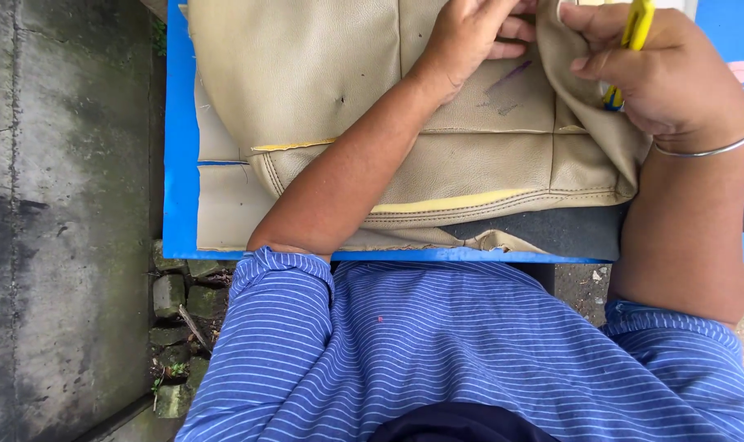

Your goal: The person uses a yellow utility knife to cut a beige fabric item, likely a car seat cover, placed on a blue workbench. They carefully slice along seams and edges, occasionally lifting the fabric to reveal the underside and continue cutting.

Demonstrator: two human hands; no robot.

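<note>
Pinching a fold of the beige leather seat cover [470,155] with my left hand [470,37], right hand [658,74] gripped a yellow tool [636,29]; cover overhung the blue table [180,164], near edge.

Soft, even daylight fills the head view, bright without being harsh. No hard-edged shadows fall anywhere; only faint, diffuse shading sits under the left forearm on the beige leather-like stitched seat cover [323,74]. The glossy blue flat table top [178,164] shows saturated colour with no glare. A small glint marks the thin silver metal bangle [707,151]. Focus is sharp across the cover and the blue-and-white striped cotton shirt [470,352]. The grey damp concrete floor [61,205] looks slightly softer toward the left edge
</note>
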